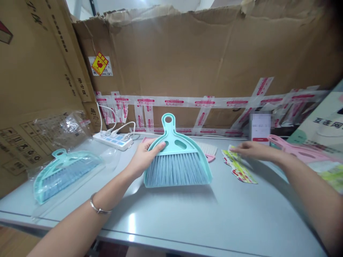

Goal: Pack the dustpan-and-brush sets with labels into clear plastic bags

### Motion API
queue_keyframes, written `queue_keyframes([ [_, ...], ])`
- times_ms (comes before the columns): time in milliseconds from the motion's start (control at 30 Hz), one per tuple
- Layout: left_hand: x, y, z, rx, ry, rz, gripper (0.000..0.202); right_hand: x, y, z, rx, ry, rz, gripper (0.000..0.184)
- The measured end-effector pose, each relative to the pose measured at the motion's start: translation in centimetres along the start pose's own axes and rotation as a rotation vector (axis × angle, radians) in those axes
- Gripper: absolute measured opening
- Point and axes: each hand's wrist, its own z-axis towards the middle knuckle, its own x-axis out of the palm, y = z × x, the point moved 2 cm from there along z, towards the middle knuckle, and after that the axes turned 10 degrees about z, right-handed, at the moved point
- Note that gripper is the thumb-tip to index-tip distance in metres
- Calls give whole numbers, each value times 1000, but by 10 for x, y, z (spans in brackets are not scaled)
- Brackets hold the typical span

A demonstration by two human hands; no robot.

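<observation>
Left hand [147, 155]: pinching the left edge, thumb in front, of the teal brush set [178, 169].
Teal brush set: centre, handle up, bristles down, over the table [171, 221].
Right hand [249, 150]: fingers at the upper end of the printed card [238, 166]; pinch cannot be confirmed.
Far left: bagged teal set [69, 175].
</observation>
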Motion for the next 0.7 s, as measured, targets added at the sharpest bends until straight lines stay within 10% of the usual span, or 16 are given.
queue_keyframes([
  [333, 3, 3, 0, -5, -6, 56, 34, 20, -10, 7, 92, 263, 21, 13],
  [700, 2, 6, 1, -67, -52, -37, 42, -3, -15, 1, 119, 223, 20, 19],
])
